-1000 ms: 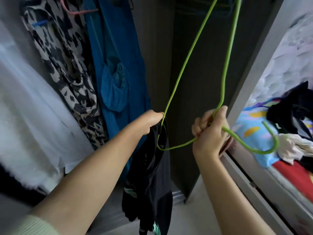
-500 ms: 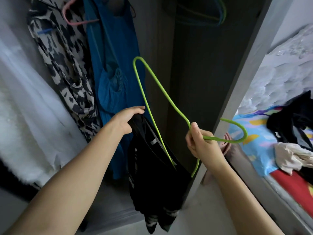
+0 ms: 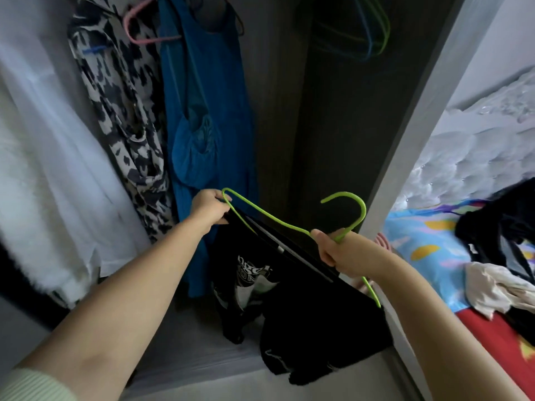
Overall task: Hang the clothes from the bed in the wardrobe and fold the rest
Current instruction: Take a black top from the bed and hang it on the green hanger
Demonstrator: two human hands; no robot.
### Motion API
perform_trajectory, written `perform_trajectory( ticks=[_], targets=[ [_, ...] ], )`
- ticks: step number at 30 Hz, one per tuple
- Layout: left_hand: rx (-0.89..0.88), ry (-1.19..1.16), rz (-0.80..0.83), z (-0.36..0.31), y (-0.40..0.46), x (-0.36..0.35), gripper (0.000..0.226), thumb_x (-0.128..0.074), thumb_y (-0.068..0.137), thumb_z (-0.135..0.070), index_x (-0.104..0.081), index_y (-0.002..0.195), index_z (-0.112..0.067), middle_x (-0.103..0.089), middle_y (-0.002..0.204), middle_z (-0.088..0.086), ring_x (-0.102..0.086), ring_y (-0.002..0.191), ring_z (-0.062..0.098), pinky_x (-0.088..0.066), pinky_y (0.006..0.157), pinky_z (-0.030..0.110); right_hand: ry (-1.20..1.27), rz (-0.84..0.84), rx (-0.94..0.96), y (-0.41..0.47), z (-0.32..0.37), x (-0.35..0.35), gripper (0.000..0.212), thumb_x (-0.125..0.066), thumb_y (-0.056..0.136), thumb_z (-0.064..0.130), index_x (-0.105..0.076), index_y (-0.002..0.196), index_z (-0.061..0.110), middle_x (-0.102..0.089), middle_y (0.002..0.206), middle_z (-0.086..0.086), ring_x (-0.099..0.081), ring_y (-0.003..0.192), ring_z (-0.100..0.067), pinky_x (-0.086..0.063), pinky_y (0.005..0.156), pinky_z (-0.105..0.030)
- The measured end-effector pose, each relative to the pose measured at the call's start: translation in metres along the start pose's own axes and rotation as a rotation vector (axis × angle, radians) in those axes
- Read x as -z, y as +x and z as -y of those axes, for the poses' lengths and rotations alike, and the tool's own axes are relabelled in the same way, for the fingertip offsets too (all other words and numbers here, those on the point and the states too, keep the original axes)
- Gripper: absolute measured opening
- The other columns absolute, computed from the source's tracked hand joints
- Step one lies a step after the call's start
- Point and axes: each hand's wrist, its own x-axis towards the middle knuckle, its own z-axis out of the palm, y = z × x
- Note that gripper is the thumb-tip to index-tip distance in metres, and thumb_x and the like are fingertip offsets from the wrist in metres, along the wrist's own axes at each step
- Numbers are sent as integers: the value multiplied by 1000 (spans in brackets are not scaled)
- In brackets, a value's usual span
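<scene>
Hanger (image 3: 292, 224) lowered into black garment (image 3: 304, 290). Left hand (image 3: 210, 208) pinching collar, right hand (image 3: 333, 250) gripping hanger neck. Next: seat shoulders, hook inside wardrobe (image 3: 347, 125).

Black garment (image 3: 304, 299) going onto a green hanger (image 3: 278, 222) at the wardrobe (image 3: 347, 134)

The thin wire hanger is lying tilted, hook pointing up and to the right, one end sitting inside the garment's top edge; the black garment with white print is hanging limp beneath it, while dark and pale clothes (image 3: 498, 256) are lying heaped on the bed (image 3: 428, 256).
</scene>
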Motion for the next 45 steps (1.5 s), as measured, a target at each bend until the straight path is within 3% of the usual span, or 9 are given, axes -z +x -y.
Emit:
perform_trajectory(
  ticks=[3,10,15,20,24,27,35,41,45],
  targets=[
    [-16,-57,48,5,-1,-1,28,-52,85,12,-66,79,-11,-59,74,5,-58,72,17,-55,45,22,-100,-59,-17,-15,-2,8,58,-26,101,48,-47,59,14,-42,45,5,-39,39,-7,-36,44,-12],
    [-20,-33,86,-2,-6,3,28,-55,83,10,-67,74,-13,-64,83,9,-62,72,18,-53,45,20,-340,60,-99,-21,-6,7,62,-24,100,52,-50,55,18,-40,29,7,-38,25,-4,-38,48,-14],
    [-313,357,247,-26,-40,-23,31,-51,79,3,-65,66,-21,-56,61,-4,-56,50,16,-52,45,22,71,55,1,-7,13,20,46,-37,100,44,-51,68,14,-25,44,2,-20,38,-13,-16,38,-19],
    [-493,296,320,-63,-50,-32,30,-49,84,-1,-68,70,-20,-51,60,-5,-57,51,7,-57,65,25,95,157,1,11,33,7,34,-38,102,27,-50,76,9,-27,48,3,-22,38,-10,-18,37,-19],
    [-709,410,322,-47,-24,-6,18,-58,92,-34,-69,95,-20,-60,93,-5,-56,86,8,-42,85,23,244,70,30,-2,36,36,34,-40,102,24,-51,75,8,-25,44,6,-20,34,-7,-16,34,-14],
    [-695,441,368,-26,-30,-9,48,-36,91,-56,-42,64,-17,-42,65,0,-41,61,11,-35,65,31,266,55,69,-9,50,50,33,-40,103,23,-53,78,6,-25,44,6,-20,35,-7,-16,33,-14],
    [-820,304,405,-37,-39,-16,43,-44,89,-52,-40,71,-13,-32,54,-9,-33,46,5,-25,48,20,269,43,46,4,74,41,28,-41,102,22,-58,88,5,-32,47,6,-25,38,-8,-22,35,-17],
    [-866,219,311,-44,2,-7,36,-56,93,-31,-40,63,-19,-36,66,-2,-37,62,5,-29,61,27,337,24,138,6,89,44,26,-42,102,18,-57,116,3,-44,60,1,-45,50,-10,-39,46,-19],
    [-766,144,205,-70,42,13,29,-63,89,-31,-51,68,-15,-48,74,4,-46,69,12,-34,68,26,336,-20,158,0,87,67,29,-32,104,15,-60,102,5,-42,49,6,-41,41,-8,-36,42,-19]
  ],
)
